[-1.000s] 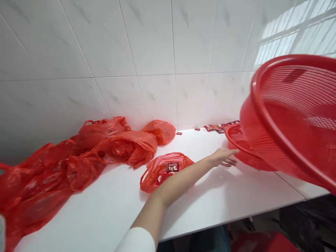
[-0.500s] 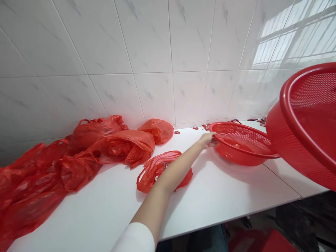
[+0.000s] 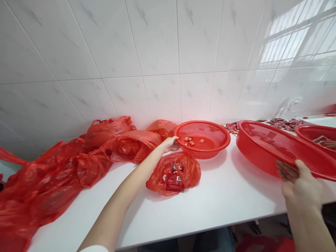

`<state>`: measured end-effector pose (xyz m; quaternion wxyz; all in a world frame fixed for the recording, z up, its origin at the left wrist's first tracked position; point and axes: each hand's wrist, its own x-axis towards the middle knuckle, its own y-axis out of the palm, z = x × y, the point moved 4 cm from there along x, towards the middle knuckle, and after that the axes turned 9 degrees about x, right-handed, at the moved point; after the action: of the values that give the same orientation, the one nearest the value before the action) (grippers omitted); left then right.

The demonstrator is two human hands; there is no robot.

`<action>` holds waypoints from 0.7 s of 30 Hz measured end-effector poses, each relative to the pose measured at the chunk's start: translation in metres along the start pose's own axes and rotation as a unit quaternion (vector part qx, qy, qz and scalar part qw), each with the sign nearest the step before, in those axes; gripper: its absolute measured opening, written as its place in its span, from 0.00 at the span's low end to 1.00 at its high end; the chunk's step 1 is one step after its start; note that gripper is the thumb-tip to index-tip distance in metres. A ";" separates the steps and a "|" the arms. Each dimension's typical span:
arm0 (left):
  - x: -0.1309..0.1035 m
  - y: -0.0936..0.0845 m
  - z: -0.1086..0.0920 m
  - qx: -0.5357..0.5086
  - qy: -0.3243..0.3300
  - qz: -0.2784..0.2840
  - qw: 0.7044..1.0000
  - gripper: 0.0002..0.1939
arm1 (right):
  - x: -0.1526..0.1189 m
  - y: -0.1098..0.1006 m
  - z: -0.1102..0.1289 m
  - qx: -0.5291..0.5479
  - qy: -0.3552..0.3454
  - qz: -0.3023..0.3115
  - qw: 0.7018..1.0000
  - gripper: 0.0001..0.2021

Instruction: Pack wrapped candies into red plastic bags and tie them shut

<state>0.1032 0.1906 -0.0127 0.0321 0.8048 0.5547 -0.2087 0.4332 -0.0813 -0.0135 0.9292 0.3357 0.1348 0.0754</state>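
My left hand (image 3: pixel 170 144) is closed on the left rim of a round red mesh plastic basket (image 3: pixel 203 154) that stands on the white table with several small red packets (image 3: pixel 190 140) inside. At the right, my right hand (image 3: pixel 301 180) grips the near rim of a larger red plastic basket (image 3: pixel 258 154), which is tilted, its near side raised. Just below my left hand lies an open red plastic bag (image 3: pixel 193 171) holding dark red printed packs (image 3: pixel 173 178).
Several crumpled red plastic bags (image 3: pixel 91 164) lie along the left side of the table (image 3: pixel 210 203). Small red packets (image 3: pixel 285 123) are scattered by the tiled wall (image 3: pixel 157 42). Another red basket (image 3: pixel 315 134) sits at the far right, with part of a hand (image 3: pixel 329 144) in it.
My left hand has pulled the smaller basket leftward, towards the open bag. The larger basket has come down to the table, and my right hand now shows on its rim.
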 end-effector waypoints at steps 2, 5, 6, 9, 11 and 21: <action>-0.007 -0.003 0.005 0.010 0.007 0.004 1.000 0.15 | 0.000 0.007 -0.012 -0.028 0.012 0.000 1.000 0.11; -0.016 -0.001 0.008 0.023 0.016 0.012 1.000 0.15 | 0.004 0.012 -0.030 -0.063 0.045 0.023 0.997 0.09; -0.018 0.000 0.008 0.027 0.018 0.015 0.999 0.15 | 0.004 0.013 -0.035 -0.073 0.058 0.039 0.995 0.08; -0.025 0.004 0.007 0.044 0.024 0.025 0.998 0.13 | 0.003 0.017 -0.050 -0.115 0.102 0.097 0.983 0.04; -0.030 0.005 0.007 0.060 0.032 0.028 0.997 0.13 | -0.002 0.018 -0.060 -0.153 0.136 0.144 0.968 0.02; -0.088 -0.020 0.011 0.175 0.186 -0.022 0.967 0.05 | -0.157 0.058 -0.068 -0.255 -0.132 0.674 0.681 0.08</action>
<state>0.0559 0.1180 0.0137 -0.2176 0.8102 0.5234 -0.1494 0.2602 -0.0321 0.0054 0.6851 0.0927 -0.2762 0.6676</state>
